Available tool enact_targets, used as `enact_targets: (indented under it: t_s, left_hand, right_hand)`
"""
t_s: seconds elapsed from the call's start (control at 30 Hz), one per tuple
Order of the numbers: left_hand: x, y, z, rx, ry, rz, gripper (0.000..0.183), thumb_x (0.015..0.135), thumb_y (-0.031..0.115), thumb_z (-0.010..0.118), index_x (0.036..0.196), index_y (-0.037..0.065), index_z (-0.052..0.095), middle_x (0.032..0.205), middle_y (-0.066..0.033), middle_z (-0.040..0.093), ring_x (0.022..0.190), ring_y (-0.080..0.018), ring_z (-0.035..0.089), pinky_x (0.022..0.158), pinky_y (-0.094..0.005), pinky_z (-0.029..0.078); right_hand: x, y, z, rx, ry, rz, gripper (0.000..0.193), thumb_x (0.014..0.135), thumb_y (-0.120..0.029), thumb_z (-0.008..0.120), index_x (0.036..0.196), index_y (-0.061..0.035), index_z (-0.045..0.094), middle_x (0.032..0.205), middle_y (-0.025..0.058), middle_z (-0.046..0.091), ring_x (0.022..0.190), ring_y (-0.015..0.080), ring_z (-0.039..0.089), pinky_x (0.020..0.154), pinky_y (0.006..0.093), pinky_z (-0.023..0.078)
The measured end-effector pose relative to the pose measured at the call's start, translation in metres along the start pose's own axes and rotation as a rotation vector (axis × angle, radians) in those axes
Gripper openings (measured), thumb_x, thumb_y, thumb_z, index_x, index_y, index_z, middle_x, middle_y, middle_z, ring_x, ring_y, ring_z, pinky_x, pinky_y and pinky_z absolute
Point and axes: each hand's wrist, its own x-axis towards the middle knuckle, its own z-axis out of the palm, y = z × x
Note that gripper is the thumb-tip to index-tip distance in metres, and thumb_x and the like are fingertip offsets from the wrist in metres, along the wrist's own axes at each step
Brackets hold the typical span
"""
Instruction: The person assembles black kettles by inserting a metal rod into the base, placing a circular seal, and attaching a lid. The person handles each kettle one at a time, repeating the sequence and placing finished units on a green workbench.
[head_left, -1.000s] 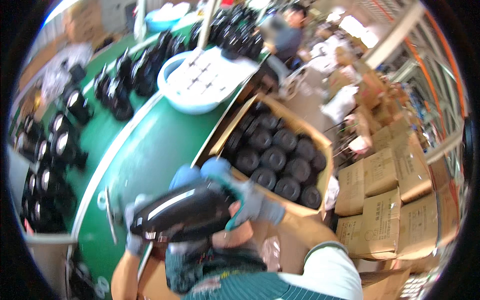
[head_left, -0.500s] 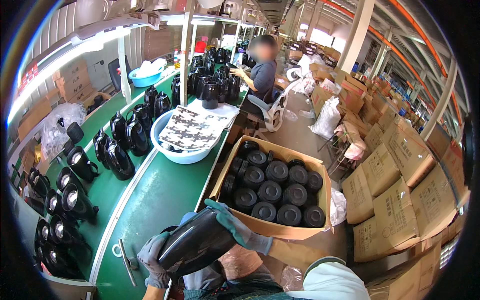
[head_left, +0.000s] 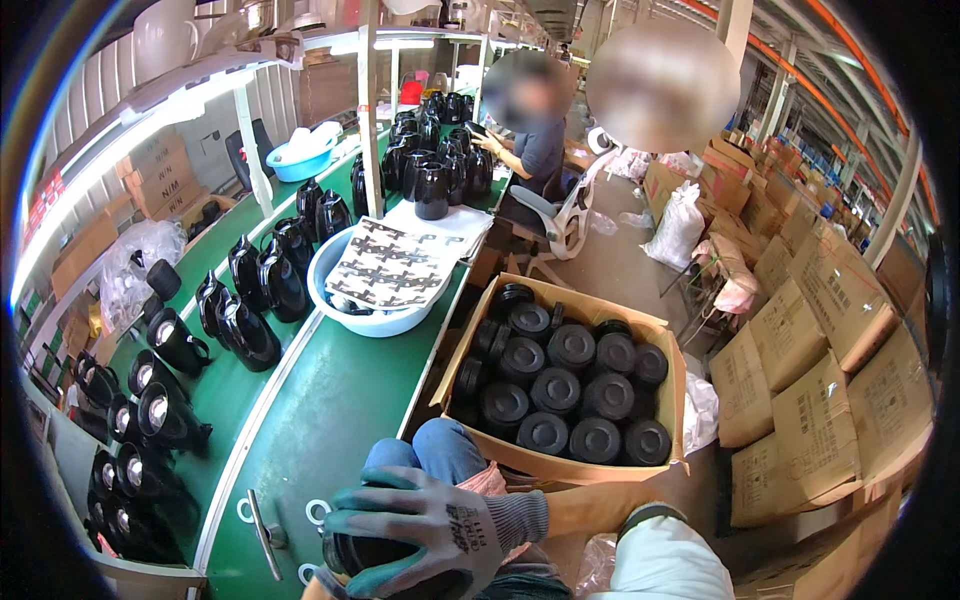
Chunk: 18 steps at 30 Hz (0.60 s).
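My right hand (head_left: 425, 530), in a grey and green work glove, lies over the end of a glossy black jug (head_left: 362, 552), its fingers curled round it. Most of the jug is hidden under that hand and by the lower edge. Only a sliver of my left hand (head_left: 325, 583) shows beside the jug, its fingers hidden. On the green bench just left of the jug lie a metal T-shaped rod (head_left: 264, 535) and several white rings, one of them a white ring (head_left: 318, 512) nearest my glove.
An open carton (head_left: 677, 400) of round black parts stands at right. Black jugs (head_left: 245, 335) line the green bench (head_left: 330, 400), with a blue basin (head_left: 375, 325) holding a patterned sheet (head_left: 390, 265). A co-worker (head_left: 540, 150) sits farther along; stacked cartons (head_left: 800, 420) fill the right.
The jug, held tilted across my lap between both hands before, is now lower and nearer the bench. My right hand has moved left and down over its end; my left hand has mostly left view.
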Motion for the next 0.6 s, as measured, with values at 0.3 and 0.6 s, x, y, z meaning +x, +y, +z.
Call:
enact_targets:
  t_s: [0.3, 0.6]
  left_hand:
    - [-0.025, 0.109, 0.019, 0.835, 0.122, 0.942, 0.03, 0.084, 0.023, 0.075, 0.105, 0.001, 0.076, 0.103, -0.0143, 0.076, 0.093, -0.0296, 0.075, 0.089, -0.0445, 0.06]
    - [-0.05, -0.065, -0.106, -0.031, -0.102, 0.048, 0.043, 0.093, 0.012, 0.07, 0.133, 0.0, 0.063, 0.131, -0.0129, 0.067, 0.116, -0.0249, 0.067, 0.099, -0.0387, 0.056]
  right_hand:
    - [-0.084, 0.08, 0.052, 1.081, 0.662, 0.932, 0.08, 0.096, -0.057, 0.064, 0.153, -0.0052, 0.044, 0.156, 0.0232, 0.039, 0.136, 0.0339, 0.051, 0.113, 0.047, 0.043]
    - [-0.093, 0.037, 0.026, 0.16, 0.143, 0.476, 0.102, 0.092, -0.067, 0.061, 0.165, -0.0086, 0.021, 0.166, 0.0313, 0.019, 0.152, 0.0456, 0.027, 0.12, 0.0557, 0.03]
